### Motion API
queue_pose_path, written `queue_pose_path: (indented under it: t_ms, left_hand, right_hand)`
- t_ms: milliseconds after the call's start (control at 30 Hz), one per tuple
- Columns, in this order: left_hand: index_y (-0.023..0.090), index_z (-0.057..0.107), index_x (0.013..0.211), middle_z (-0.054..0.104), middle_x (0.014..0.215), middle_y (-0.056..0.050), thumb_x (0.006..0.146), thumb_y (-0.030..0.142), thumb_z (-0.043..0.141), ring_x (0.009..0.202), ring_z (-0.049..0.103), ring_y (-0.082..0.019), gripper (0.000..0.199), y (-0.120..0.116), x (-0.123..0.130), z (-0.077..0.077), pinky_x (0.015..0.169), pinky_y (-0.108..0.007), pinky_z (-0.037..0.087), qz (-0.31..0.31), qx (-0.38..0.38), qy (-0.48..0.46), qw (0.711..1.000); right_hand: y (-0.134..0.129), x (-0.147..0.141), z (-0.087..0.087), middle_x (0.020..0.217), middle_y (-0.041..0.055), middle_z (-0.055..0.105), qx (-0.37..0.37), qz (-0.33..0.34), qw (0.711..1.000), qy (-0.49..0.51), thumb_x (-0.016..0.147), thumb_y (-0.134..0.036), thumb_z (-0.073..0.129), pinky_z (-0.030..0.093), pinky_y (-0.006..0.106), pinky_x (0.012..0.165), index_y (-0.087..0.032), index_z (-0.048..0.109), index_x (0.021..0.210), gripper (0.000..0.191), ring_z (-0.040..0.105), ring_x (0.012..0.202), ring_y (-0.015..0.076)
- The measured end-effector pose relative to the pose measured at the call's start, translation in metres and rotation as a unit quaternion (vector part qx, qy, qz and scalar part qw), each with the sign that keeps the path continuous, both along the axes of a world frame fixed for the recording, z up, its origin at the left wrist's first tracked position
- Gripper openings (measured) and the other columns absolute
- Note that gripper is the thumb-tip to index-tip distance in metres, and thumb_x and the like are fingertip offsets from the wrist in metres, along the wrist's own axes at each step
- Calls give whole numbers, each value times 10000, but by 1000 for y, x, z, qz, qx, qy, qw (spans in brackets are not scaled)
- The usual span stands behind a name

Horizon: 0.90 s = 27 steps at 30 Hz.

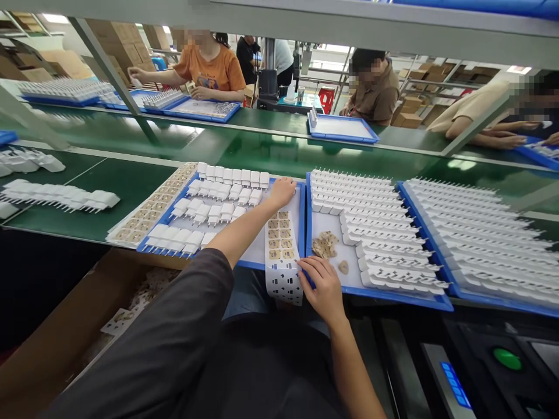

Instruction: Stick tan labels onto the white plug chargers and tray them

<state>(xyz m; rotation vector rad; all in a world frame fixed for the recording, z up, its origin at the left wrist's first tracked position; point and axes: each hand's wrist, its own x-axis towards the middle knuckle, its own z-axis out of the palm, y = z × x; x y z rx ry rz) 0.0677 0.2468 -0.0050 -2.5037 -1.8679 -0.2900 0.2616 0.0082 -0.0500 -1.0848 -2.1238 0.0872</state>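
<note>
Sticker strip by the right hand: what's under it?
The sticker strip lies over the pale floor and front rim of the blue tray; its lower end hangs past the rim. Anything directly beneath is covered.

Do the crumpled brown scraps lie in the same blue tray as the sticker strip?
No, the crumpled brown scraps lie in one blue tray, while the sticker strip lies over the tray left of it.

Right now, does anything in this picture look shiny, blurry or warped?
All in the head view: pale reflections streak the green bench surface; the left hand and right hand look fairly sharp; blocky pixels cover parts of the co-workers' heads; toward the sides, metal posts slant, probably from a wide, downward-tilted view.
</note>
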Motion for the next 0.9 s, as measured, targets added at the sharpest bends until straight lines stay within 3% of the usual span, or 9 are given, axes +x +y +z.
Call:
queue_pose_path:
  t_ms: [133, 267, 400, 533, 767, 900]
  left_hand:
    - [102, 635, 1236, 620, 1305, -197, 899, 129, 586, 1222, 592, -296, 342, 9, 4, 1, 1015, -385, 448, 48, -6, -13, 999]
    - [116, 630, 1242, 654, 1244, -190, 872, 271, 688, 1128, 631, -303, 406, 22, -13, 10, 934, -372, 489, 100, -19, -34, 994]
    - [170, 689, 1128, 707, 1131, -146, 837, 427, 734, 1249, 526, -362, 391, 27, -44, 18, 1044, -449, 419, 131, -6, -46, 990]
    - [172, 701, 1131, 637, 1273, -150, 847, 438, 730, 1344, 424, -374, 390, 22, -63, 14, 1107, -470, 334, 145, 24, -61, 987]
    - [189, 693, 1178, 613, 1246, -151, 925, 561, 616, 1305, 449, -370, 456, 25, -57, 3, 1058, -451, 379, 199, 27, -116, 973]
    - [192, 686, 1172, 549, 1337, -162, 931, 551, 615, 1317, 426, -371, 438, 25, -53, -1, 1082, -455, 354, 232, 52, -130, 963]
  right_hand:
    - [1, 1, -1, 1103, 59, 788, 9, 5, 1000, 3, 978, -221, 598, 554, 462, 932, -257, 713, 1171, 228, 699, 1085, 266]
    - [1, 2, -3, 1108, 60, 787, 6, 7, 1000, 6, 978, -223, 599, 556, 467, 933, -262, 709, 1178, 232, 696, 1094, 269]
    - [1, 1, -4, 1103, 58, 787, 7, 6, 1000, 4, 977, -228, 603, 555, 458, 933, -255, 710, 1173, 225, 693, 1094, 268]
    - [1, 0, -3, 1098, 59, 786, 15, 1, 1000, 3, 976, -217, 606, 551, 449, 926, -246, 707, 1175, 226, 692, 1084, 267]
    - [1, 1, -3, 1091, 60, 784, 35, 4, 999, -1, 983, -215, 604, 547, 429, 913, -235, 702, 1164, 207, 690, 1079, 256]
    - [1, 0, -3, 1096, 59, 782, 31, 1, 1000, -3, 984, -211, 603, 549, 439, 916, -241, 695, 1174, 213, 686, 1077, 259]
